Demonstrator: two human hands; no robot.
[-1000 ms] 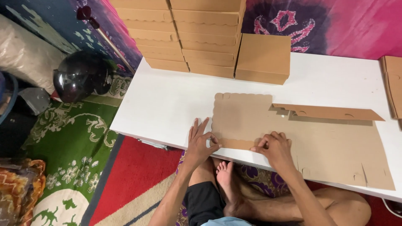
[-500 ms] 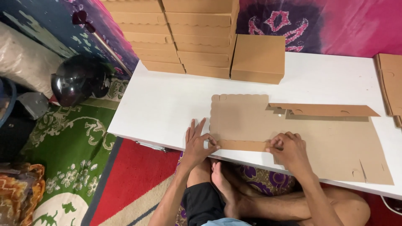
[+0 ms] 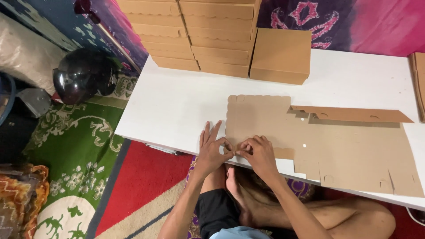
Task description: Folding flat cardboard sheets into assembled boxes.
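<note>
While both hands meet at the near edge of the table, the scene reads as follows.

Left hand: the left hand (image 3: 211, 150) lies on the white table (image 3: 177, 110), fingers spread, and its thumb and first finger pinch the near left corner of the cardboard sheet (image 3: 336, 150).

Right hand: the right hand (image 3: 258, 155) is just beside the left one, almost touching it, and its fingertips grasp the same near edge of the sheet, where a narrow flap is folded.

Cardboard sheet: it lies flat on the table, brown, with a wavy border on its left part; it reaches from the hands to the right end of the table. One long side flap (image 3: 354, 114) at the far edge stands up a little.

Behind the sheet: a stack of folded boxes (image 3: 195, 35) stands at the far edge of the table, and one single box (image 3: 281, 55) stands just beside it.

Right edge: more flat cardboard (image 3: 419, 79), only partly seen.

Floor, left side: a dark helmet (image 3: 82, 75) on a green carpet (image 3: 75, 146), well apart from the table.

Under the table: the person's crossed legs and a bare foot (image 3: 234, 186).
</note>
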